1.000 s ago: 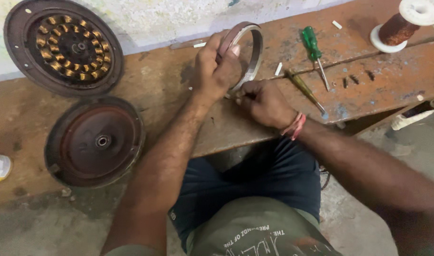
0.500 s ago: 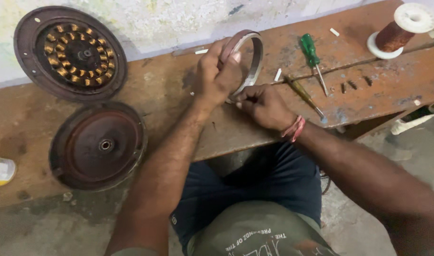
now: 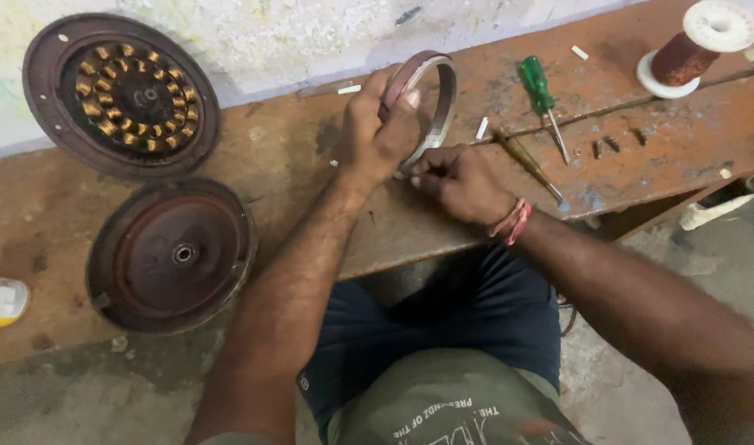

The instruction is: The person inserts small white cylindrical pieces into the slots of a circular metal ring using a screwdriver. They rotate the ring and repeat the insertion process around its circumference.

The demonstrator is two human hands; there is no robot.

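Note:
My left hand [image 3: 375, 132] grips a grey metal ring [image 3: 439, 103], holding it on edge on the worn wooden bench [image 3: 311, 173]. My right hand [image 3: 459, 180] rests at the ring's lower rim with fingers pinched together there; what they pinch is hidden. A red thread band circles my right wrist.
A round motor stator with copper windings [image 3: 121, 95] leans against the wall at the far left. A rusty round cover [image 3: 172, 254] lies below it. Two screwdrivers, green-handled [image 3: 541, 92] and yellowish [image 3: 525, 161], lie right of the ring. A copper wire spool [image 3: 695, 48] stands far right. A small can [image 3: 3, 301] sits at the left edge.
The view has shifted slightly, so everything sits a little lower and to the right. Both hands stay at the ring with only small finger movements.

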